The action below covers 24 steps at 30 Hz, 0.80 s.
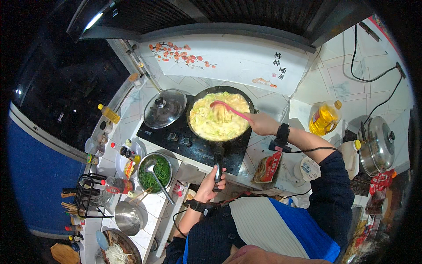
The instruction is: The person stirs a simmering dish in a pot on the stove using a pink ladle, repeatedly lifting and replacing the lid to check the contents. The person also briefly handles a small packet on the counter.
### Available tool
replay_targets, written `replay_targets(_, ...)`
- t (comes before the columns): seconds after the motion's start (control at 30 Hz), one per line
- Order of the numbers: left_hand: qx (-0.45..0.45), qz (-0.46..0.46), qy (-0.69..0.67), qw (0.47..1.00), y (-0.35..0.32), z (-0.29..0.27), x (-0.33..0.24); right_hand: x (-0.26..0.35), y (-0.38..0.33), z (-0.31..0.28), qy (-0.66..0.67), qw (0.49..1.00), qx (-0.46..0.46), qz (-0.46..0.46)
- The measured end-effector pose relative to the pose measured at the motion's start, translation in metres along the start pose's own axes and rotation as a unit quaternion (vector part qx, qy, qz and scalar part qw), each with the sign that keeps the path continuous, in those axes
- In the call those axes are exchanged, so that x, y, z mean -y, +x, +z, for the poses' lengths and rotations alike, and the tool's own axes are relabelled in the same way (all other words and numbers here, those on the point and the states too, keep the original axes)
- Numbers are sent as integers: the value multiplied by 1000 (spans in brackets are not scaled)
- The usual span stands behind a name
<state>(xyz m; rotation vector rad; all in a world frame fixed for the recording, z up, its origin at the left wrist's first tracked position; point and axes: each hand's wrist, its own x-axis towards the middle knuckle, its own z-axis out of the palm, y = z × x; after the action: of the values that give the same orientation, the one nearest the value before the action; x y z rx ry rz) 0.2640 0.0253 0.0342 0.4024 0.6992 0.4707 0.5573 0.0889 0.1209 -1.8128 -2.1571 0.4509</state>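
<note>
A black frying pan [190, 115] on the hob is full of pale yellow-green food [220, 125] that looks like chopped leafy vegetable in a creamy liquid. Its black handle [219, 155] points toward me, and my left hand [212, 184] is wrapped round the handle's near end. My right hand [263, 123], over the pan's right rim, grips a pink-red cooking spoon [232, 110]. The spoon slants leftward across the pan; its far end rests in the food, so its exact shape is partly hidden. Both wrists wear black bands.
The black hob [169, 140] carries a glass lid [165, 112] at left. Nearer left stand a bowl of greens [165, 180] with a ladle [160, 182] and a steel pot [127, 218]. At right are a red package [267, 168], an oil bottle [323, 121] and a lidded steel pot [377, 145].
</note>
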Motion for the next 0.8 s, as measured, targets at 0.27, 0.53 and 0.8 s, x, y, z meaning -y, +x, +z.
replay_targets(0.27, 14, -2, -17, 1000, 0, -3, 1, 22, -50, -14, -263, 961, -1, -84)
replay_targets(0.53, 27, 0, -12, 1000, -2, -1, 0, 1, -19, 6, -279, 948, -104, -114)
replay_targets(0.8, -13, -2, -4, 1000, -3, 1, 0, -34, 17, -10, -213, 975, -49, 48)
